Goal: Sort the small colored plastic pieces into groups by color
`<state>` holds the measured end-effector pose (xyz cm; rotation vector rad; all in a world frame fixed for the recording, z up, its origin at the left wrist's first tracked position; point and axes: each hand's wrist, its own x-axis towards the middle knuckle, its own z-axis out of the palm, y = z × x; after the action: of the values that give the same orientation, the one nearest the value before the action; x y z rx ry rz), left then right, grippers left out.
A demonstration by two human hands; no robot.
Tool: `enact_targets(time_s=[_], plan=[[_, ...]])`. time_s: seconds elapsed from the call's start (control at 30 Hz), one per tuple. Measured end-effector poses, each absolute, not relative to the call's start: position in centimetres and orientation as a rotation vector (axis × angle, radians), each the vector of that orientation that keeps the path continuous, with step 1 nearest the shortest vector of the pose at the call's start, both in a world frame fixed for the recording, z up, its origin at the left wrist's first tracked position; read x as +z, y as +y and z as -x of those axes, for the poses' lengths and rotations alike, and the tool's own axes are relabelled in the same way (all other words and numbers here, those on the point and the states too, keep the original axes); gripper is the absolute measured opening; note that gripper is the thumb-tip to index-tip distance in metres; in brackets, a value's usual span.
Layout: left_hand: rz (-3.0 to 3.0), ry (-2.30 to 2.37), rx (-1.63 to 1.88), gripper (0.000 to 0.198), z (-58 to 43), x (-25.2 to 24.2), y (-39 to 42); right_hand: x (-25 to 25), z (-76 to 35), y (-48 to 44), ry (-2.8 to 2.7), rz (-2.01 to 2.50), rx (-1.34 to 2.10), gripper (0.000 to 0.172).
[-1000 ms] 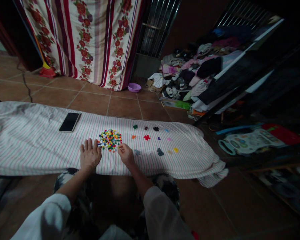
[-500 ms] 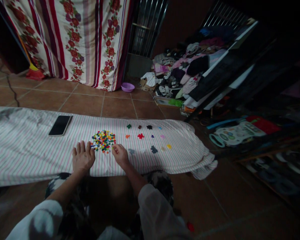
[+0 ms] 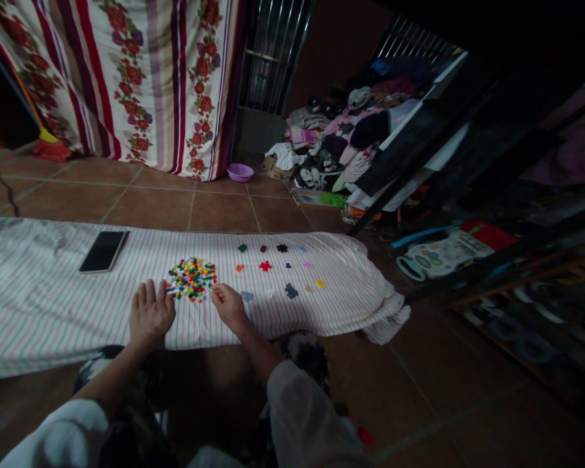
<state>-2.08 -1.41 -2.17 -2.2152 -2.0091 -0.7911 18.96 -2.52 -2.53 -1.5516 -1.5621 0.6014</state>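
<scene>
A heap of small multicoloured pieces (image 3: 193, 278) lies on a striped cloth (image 3: 141, 260). My left hand (image 3: 151, 311) rests flat with fingers spread on the cloth, its fingertips close to the heap's left edge. At the heap's right edge, my right hand (image 3: 228, 304) has thumb and fingers pinched together; whatever they hold is too small to make out. To the right are little single-colour groups in rows, among them a red group (image 3: 265, 266), a black group (image 3: 282, 248), a dark grey group (image 3: 291, 290) and a yellow group (image 3: 320, 283).
A dark-screened phone (image 3: 104, 251) lies on the cloth at left. Beyond, a purple basin (image 3: 240, 172) stands on the tiled floor by a floral curtain (image 3: 160, 84). Clothes (image 3: 355, 130) are piled at the back right. A dark rack (image 3: 439, 286) stands on the right.
The whole view has shifted a little, so the cloth and the things on it appear further left. Both hands keep nearly the same places beside the heap.
</scene>
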Motion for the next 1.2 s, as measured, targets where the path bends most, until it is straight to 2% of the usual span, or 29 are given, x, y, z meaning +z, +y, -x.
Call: enact_targets(time_s=[0.43, 0.6, 0.83, 1.2], plan=[[2.185, -2.048, -0.713, 0.061, 1.9, -1.8, -1.5, -1.2, -19.8, -1.6, -1.485, 1.488, 0.6, 0.023], [2.187, -2.042, -0.716, 0.059, 2.0, -1.5, -1.5, -1.6, -19.8, -1.8, -1.468, 1.507, 0.612, 0.021], [2.179, -2.085, -0.543, 0.058, 1.7, -0.7, -1.6, -2.4, -19.9, -1.7, -1.462, 1.496, 0.648, 0.021], [2.184, -2.09, -0.53, 0.058, 1.5, -0.2, -1.9, -1.9, -18.9, -3.5, -1.589, 1.58, 0.634, 0.021]])
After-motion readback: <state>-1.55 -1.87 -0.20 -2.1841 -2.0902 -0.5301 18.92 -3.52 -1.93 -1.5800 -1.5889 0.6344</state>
